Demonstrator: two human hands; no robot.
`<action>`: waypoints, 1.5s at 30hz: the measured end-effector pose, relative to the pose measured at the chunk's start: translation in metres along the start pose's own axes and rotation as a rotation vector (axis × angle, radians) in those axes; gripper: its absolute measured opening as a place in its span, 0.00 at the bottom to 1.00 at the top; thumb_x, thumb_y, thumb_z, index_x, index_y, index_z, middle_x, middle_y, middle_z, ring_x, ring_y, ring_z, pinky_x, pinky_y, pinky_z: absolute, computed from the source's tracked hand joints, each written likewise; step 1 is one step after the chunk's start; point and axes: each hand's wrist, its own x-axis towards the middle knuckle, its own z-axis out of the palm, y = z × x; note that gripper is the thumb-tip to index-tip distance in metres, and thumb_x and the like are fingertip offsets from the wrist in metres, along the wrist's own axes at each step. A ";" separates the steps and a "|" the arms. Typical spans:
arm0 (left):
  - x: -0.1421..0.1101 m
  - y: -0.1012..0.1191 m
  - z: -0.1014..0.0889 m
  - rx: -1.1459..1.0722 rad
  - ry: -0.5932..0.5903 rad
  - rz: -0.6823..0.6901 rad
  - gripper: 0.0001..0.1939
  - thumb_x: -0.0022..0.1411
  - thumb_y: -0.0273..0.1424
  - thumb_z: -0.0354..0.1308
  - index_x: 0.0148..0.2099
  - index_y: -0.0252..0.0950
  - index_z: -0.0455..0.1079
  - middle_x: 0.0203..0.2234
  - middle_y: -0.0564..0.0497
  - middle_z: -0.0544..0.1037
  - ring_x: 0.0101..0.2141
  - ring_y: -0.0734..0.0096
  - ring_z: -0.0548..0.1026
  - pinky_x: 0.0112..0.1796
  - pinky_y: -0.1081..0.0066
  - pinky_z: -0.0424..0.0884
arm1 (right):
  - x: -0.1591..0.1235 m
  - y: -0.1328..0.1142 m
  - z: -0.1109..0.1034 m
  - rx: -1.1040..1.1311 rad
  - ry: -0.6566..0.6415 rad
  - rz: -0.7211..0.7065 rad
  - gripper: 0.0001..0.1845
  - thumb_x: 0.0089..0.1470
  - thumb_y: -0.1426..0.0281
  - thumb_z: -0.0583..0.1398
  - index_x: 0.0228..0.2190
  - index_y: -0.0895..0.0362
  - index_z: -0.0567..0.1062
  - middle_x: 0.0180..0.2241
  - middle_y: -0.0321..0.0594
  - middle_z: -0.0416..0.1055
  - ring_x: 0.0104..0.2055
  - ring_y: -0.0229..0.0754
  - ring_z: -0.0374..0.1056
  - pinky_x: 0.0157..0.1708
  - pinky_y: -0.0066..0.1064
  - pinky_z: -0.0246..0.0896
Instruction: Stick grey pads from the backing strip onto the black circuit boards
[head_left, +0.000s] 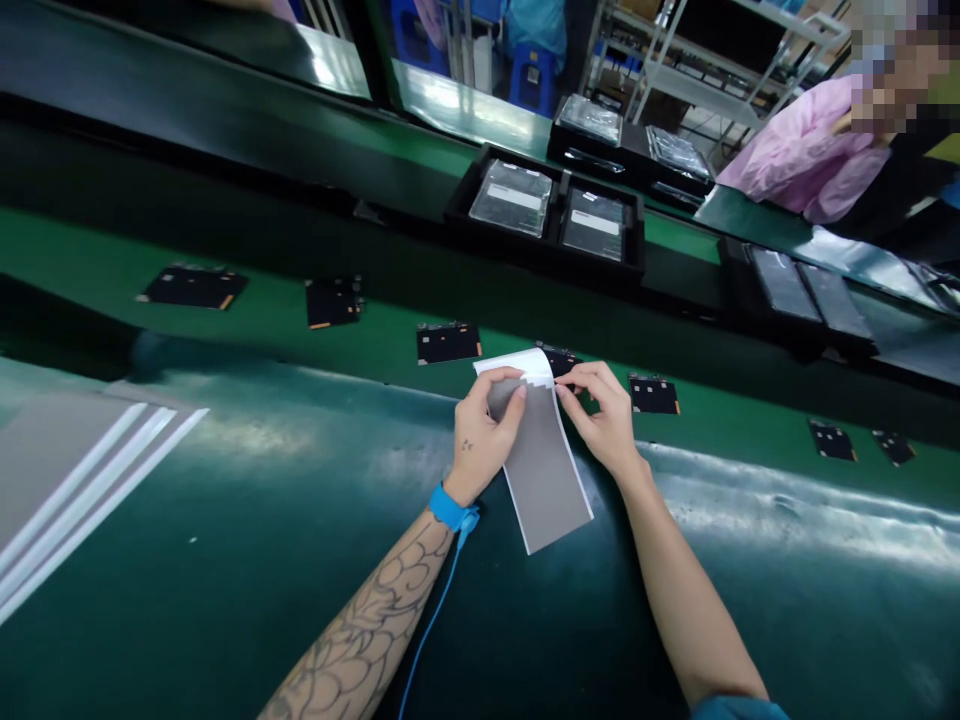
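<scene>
Pinching the grey sheet (551,480) at the green strip's (382,350) near side, the left hand (484,425) apparently keeps its top curled so the right hand's (606,415) fingertips can pinch its edge; black boards (448,343) lie on the strip, a black tray (557,215) beyond.

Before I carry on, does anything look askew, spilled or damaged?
No spill or clear damage shows. The black boards on the green strip lie unevenly spaced and at differing angles, so they look askew. The gray sheet curls at its top by the left hand, probably just from handling.
</scene>
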 end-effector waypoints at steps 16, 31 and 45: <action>0.001 -0.003 0.001 -0.078 -0.022 -0.006 0.10 0.74 0.34 0.65 0.54 0.40 0.77 0.51 0.46 0.84 0.52 0.58 0.82 0.58 0.57 0.76 | -0.013 0.010 0.016 -0.118 0.091 -0.086 0.09 0.70 0.69 0.66 0.48 0.48 0.85 0.44 0.42 0.80 0.44 0.47 0.77 0.44 0.44 0.74; 0.004 0.004 -0.005 -0.047 -0.148 0.074 0.13 0.72 0.31 0.67 0.57 0.41 0.80 0.53 0.46 0.86 0.54 0.58 0.84 0.57 0.56 0.79 | -0.012 -0.003 0.019 0.080 0.077 0.090 0.07 0.69 0.67 0.66 0.47 0.49 0.84 0.42 0.39 0.82 0.40 0.43 0.77 0.44 0.39 0.76; 0.005 0.003 -0.004 -0.047 -0.126 0.018 0.13 0.72 0.31 0.67 0.57 0.41 0.80 0.54 0.46 0.86 0.56 0.56 0.83 0.61 0.53 0.78 | -0.010 -0.005 0.018 -0.048 0.107 0.072 0.07 0.70 0.64 0.65 0.43 0.48 0.85 0.44 0.43 0.76 0.46 0.49 0.75 0.48 0.48 0.77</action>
